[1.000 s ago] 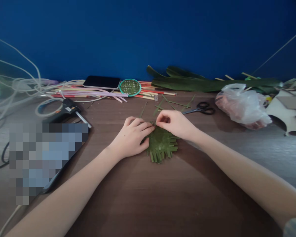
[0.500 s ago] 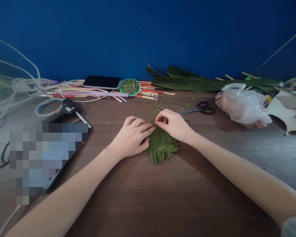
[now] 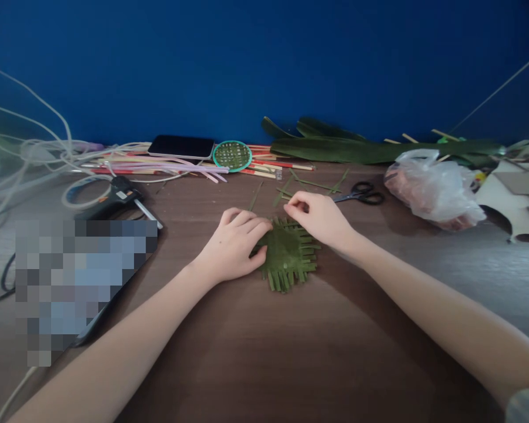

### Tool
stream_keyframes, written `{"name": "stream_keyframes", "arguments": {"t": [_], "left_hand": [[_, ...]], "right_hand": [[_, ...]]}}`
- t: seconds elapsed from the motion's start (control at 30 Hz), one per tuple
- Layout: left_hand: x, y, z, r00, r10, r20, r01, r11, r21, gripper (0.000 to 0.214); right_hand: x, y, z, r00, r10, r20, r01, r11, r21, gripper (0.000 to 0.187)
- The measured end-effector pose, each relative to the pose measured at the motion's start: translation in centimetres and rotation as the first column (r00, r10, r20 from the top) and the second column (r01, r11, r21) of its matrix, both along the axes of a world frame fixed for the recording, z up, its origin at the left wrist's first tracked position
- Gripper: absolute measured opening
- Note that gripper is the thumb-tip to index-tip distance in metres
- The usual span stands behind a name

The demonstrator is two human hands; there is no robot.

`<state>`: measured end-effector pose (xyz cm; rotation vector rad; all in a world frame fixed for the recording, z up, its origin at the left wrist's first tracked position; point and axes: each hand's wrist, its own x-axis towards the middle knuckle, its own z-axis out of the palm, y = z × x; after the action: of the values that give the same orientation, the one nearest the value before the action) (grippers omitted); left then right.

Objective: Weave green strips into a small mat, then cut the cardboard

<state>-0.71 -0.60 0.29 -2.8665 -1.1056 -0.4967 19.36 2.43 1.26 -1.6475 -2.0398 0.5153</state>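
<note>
Blue backdrop [image 3: 247,70] across the top of the frame; below it, the brown tabletop [image 3: 247,364]. Long green leaves [image 3: 357,151] upper right, the tied-looking plastic bag [image 3: 432,191] in front of them.

My left hand [image 3: 240,242], frame centre: palm down, fingers loosely spread, fingertips resting on the mat's left edge, nothing gripped. My right hand [image 3: 324,220], just right of it: thumb and forefinger drawn together above the mat's top edge. Cannot tell whether a strip end is between them.

The woven leaf mat [image 3: 286,252] lies flat at centre, between my hands, loose ends fringing it.

Risks, as I judge them: a hard tug from the right could pull a strip out of the weave, or split it along the grain. Too light a left hand, and the whole mat would skid or twist.

Scissors [image 3: 368,195] lie just beyond my right hand; a careless backward reach could knock them. Smallest: loose leaf strips [image 3: 317,185], upper centre, easily swept aside.
</note>
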Motion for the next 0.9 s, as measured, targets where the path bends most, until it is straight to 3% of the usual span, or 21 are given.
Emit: {"name": "stream_keyframes", "arguments": {"t": [0.37, 0.6, 0.9], "left_hand": [[-0.23, 0.41, 0.16, 0.996, 0.075, 0.054, -0.064, 0.982, -0.176, 0.032], [-0.15, 0.66, -0.1, 0.996, 0.076, 0.05, -0.064, 0.976, -0.209, 0.035], [-0.12, 0.66, -0.11, 0.997, 0.068, 0.029, -0.061, 0.977, -0.202, 0.038]], "right_hand": [[0.77, 0.41, 0.67, 0.972, 0.105, 0.211, -0.103, 0.994, -0.024, 0.021], [0.84, 0.58, 0.27, 0.965, 0.172, 0.197, -0.161, 0.984, -0.071, 0.019], [0.5, 0.7, 0.12, 0.977, 0.135, 0.162, -0.117, 0.987, -0.113, 0.025]]}}
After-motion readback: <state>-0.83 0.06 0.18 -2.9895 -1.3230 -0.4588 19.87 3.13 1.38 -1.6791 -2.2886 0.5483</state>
